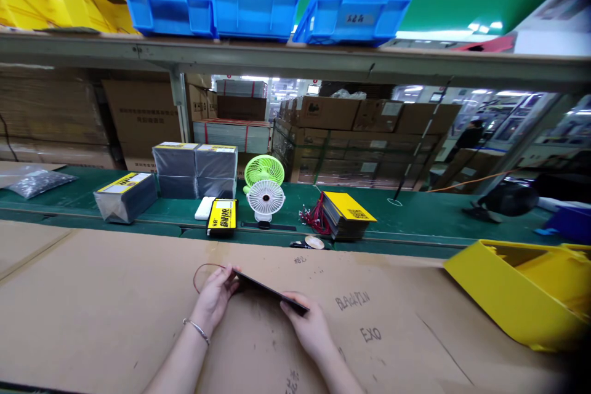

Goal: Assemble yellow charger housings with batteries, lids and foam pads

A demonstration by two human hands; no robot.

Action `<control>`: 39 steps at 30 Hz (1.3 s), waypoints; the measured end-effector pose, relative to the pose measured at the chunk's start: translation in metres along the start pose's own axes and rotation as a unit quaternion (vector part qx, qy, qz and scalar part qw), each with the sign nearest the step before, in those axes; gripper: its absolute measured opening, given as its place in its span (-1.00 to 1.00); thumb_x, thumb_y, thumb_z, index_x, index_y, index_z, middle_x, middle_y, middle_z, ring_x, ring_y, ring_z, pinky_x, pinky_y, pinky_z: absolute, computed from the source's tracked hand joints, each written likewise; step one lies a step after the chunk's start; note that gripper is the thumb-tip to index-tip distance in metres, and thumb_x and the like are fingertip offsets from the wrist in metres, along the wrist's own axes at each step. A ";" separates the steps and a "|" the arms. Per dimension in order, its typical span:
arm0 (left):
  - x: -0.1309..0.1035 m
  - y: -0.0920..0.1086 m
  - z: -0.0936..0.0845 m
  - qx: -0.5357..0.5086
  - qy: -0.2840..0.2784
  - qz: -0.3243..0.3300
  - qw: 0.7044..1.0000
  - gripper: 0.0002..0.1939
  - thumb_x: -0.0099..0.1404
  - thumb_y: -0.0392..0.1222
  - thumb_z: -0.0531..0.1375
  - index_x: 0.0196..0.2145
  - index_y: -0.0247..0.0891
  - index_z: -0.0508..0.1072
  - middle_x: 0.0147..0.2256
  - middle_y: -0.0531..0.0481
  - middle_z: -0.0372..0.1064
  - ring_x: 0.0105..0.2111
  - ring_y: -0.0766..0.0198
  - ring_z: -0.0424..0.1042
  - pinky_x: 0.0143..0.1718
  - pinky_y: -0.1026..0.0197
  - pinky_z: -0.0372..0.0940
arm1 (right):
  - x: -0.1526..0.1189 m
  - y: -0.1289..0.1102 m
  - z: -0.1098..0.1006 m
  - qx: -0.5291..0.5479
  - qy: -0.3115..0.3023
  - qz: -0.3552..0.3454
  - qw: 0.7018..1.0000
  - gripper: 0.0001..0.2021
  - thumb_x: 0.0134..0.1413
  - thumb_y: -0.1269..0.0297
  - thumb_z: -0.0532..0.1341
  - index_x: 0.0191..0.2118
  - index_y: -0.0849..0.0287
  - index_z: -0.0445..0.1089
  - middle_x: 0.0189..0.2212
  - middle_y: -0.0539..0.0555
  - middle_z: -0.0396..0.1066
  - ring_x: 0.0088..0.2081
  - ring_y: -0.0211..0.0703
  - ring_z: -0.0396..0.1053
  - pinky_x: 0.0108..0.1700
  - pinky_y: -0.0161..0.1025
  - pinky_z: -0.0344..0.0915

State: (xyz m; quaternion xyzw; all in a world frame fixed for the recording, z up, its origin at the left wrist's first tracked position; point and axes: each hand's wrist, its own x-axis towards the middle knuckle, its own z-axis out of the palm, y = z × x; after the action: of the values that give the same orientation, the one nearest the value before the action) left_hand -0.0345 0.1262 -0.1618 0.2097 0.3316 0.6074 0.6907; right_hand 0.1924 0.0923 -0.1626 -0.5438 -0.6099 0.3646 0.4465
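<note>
A thin dark panel [269,290] is held tilted above the brown cardboard sheet [138,295], seen nearly edge-on. My left hand [218,295] grips its left end, and a thin red cord loops out beside the fingers. At the lower right end, my right hand [307,322] has the thumb and fingers closed on the panel. Behind them, a stack of yellow-topped flat pieces [348,215] stands on the green bench with a bundle of red cords [316,220] at its left. A yellow-labelled pack [222,215] lies farther left.
White fan [266,198] and green fan [263,169] stand behind the cardboard. Wrapped dark blocks [175,172] are at the back left. A yellow bin [512,295] sits at the right. Blue bins [256,12] line the shelf above.
</note>
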 end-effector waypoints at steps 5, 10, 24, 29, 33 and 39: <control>0.000 0.000 0.000 -0.002 -0.001 -0.003 1.000 -0.82 0.06 -0.14 0.30 -0.41 -0.29 0.46 -0.32 -0.03 0.44 -0.30 0.32 0.40 -0.24 0.25 0.30 | -0.001 -0.002 -0.001 -0.004 0.001 0.004 1.000 -0.74 -0.09 0.09 0.20 -0.35 0.15 0.50 -0.30 0.12 0.50 -0.20 0.01 0.41 -0.05 -0.11 0.27; 0.001 0.000 0.000 -0.004 -0.003 -0.002 1.000 -0.81 0.03 -0.14 0.31 -0.43 -0.30 0.46 -0.33 -0.02 0.44 -0.32 0.32 0.41 -0.25 0.25 0.30 | -0.001 -0.005 -0.001 0.003 0.008 0.013 1.000 -0.73 -0.14 0.08 0.23 -0.37 0.15 0.51 -0.31 0.12 0.50 -0.21 0.03 0.41 -0.06 -0.09 0.27; 0.002 -0.001 -0.002 -0.013 -0.007 -0.006 1.000 -0.86 0.09 -0.17 0.28 -0.41 -0.27 0.44 -0.31 -0.02 0.43 -0.27 0.32 0.39 -0.22 0.25 0.30 | -0.001 -0.001 -0.001 -0.007 0.001 0.009 1.000 -0.76 -0.09 0.14 0.20 -0.34 0.16 0.49 -0.29 0.12 0.49 -0.19 0.02 0.40 -0.05 -0.10 0.25; 0.003 -0.002 -0.003 -0.015 -0.006 -0.004 1.000 -0.86 0.09 -0.18 0.28 -0.40 -0.28 0.45 -0.30 -0.03 0.42 -0.28 0.32 0.39 -0.22 0.24 0.30 | -0.001 0.000 0.000 0.000 -0.001 0.005 1.000 -0.77 -0.09 0.14 0.20 -0.34 0.15 0.49 -0.29 0.11 0.49 -0.19 0.01 0.40 -0.05 -0.11 0.25; 0.003 -0.002 -0.004 -0.015 -0.005 -0.005 1.000 -0.86 0.09 -0.18 0.28 -0.40 -0.29 0.44 -0.31 -0.03 0.42 -0.29 0.32 0.39 -0.22 0.24 0.31 | -0.002 0.000 -0.001 -0.001 0.004 0.012 1.000 -0.77 -0.10 0.14 0.21 -0.34 0.16 0.49 -0.29 0.11 0.49 -0.19 0.02 0.40 -0.05 -0.11 0.25; 0.003 -0.002 -0.004 -0.014 -0.006 -0.007 1.000 -0.87 0.11 -0.18 0.27 -0.40 -0.28 0.43 -0.32 -0.01 0.42 -0.30 0.34 0.39 -0.23 0.26 0.31 | -0.002 -0.003 -0.001 -0.001 0.000 0.011 1.000 -0.76 -0.09 0.13 0.20 -0.34 0.15 0.49 -0.28 0.11 0.49 -0.18 0.00 0.40 -0.05 -0.14 0.26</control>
State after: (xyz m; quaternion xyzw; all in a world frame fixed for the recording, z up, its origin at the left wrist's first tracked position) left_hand -0.0358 0.1285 -0.1673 0.2010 0.3201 0.6064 0.6996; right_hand 0.1919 0.0902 -0.1593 -0.5510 -0.6045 0.3690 0.4414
